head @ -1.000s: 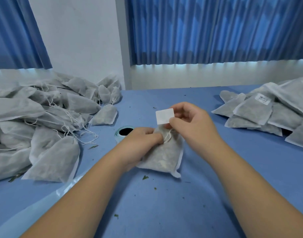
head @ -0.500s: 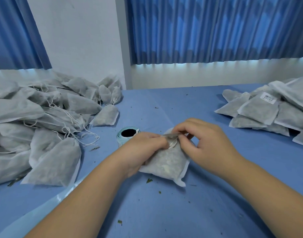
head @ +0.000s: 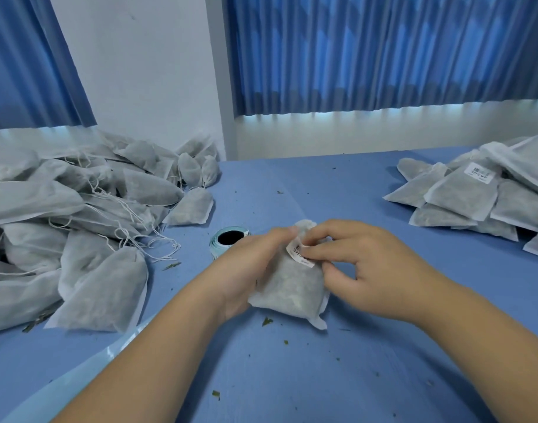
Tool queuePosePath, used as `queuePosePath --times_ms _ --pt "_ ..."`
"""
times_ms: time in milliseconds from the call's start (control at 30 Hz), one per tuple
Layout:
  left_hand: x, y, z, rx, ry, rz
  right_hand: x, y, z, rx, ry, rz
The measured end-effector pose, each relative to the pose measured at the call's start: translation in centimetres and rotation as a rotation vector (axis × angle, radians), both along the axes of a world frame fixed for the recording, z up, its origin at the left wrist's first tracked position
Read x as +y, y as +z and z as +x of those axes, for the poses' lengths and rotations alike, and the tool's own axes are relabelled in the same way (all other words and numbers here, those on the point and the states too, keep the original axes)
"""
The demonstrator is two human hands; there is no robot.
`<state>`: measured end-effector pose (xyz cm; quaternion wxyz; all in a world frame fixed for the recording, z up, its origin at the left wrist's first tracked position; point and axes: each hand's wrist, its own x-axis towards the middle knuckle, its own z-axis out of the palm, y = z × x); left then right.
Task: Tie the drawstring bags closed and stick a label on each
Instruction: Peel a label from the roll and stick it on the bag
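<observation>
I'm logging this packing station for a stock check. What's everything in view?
bag: one, grey-white, table centre, between the hands
label: one, white, printed, near that bag's top
label roll: one, pale blue, behind left hand
heaped bags: many, grey, left, strings loose
stacked bags: several, grey, right, one shows a label
table: one, blue, green crumbs scattered
curtains: two, blue, behind
left hand: one, grips the bag
right hand: one, pinches the label
</observation>
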<state>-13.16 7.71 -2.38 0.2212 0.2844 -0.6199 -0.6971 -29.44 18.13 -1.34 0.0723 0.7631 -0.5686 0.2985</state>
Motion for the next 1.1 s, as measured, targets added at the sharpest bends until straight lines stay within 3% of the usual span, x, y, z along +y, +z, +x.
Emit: queuePosePath --times_ms 100,267,400,500,800,967,1100 --pt "0.7 -0.3 -0.3 0.001 0.055 -0.095 -0.3 -0.3 0.6 -0.198 -0.025 0.002" --pt "1.6 0.0 -0.6 0.1 0.159 -0.1 -0.8 -0.3 1.1 -0.704 -0.29 0.123" --pt "2.8 0.2 -0.8 0.131 0.218 -0.165 -0.3 0.2 0.9 -1.259 -0.035 0.521" --pt "3.4 0.2 -1.1 0.143 0.247 -0.192 -0.1 0.5 0.5 -1.415 0.091 0.611" --pt "3.2 0.6 0.0 0.184 0.115 -0.105 0.0 0.7 -0.2 -1.527 0.099 0.552" --pt "3.9 0.7 -0.6 0.232 0.296 -0.063 0.2 1.3 0.3 -1.372 0.006 0.487" --pt "3.9 0.9 -1.1 0.253 0.435 -0.112 1.5 1.1 1.7 -1.185 0.041 0.584"
